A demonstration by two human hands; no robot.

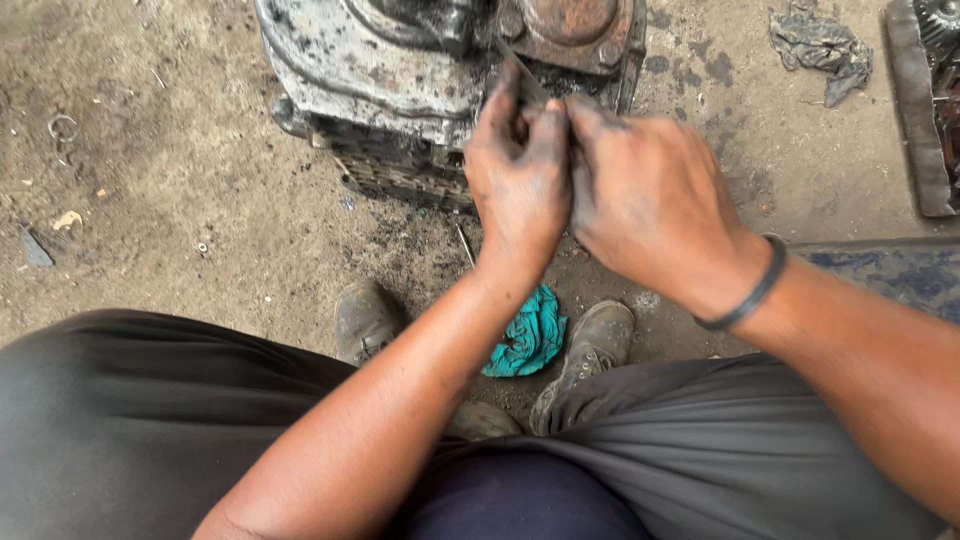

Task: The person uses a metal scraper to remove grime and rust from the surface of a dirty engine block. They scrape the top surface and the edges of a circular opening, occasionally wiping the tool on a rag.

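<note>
Though pinched, thin blade (522, 78) tip up-left.

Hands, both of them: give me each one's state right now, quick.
Left hand: closed, pinching a thin dark metal strip.
Right hand: closed, fingers pinched at the same strip, above the engine block.

The thin dark strip (524, 82) pinched between the left hand (515, 185) and the right hand (645, 200) shows only its upper tip, the rest being buried behind the fingers, so its kind cannot be told. The greasy engine block (400, 70) runs off the top edge and its lower right part is covered by both hands. The teal rag (530, 340) is partly hidden under the left forearm, and a geared part (935, 90) is cut by the right edge.
</note>
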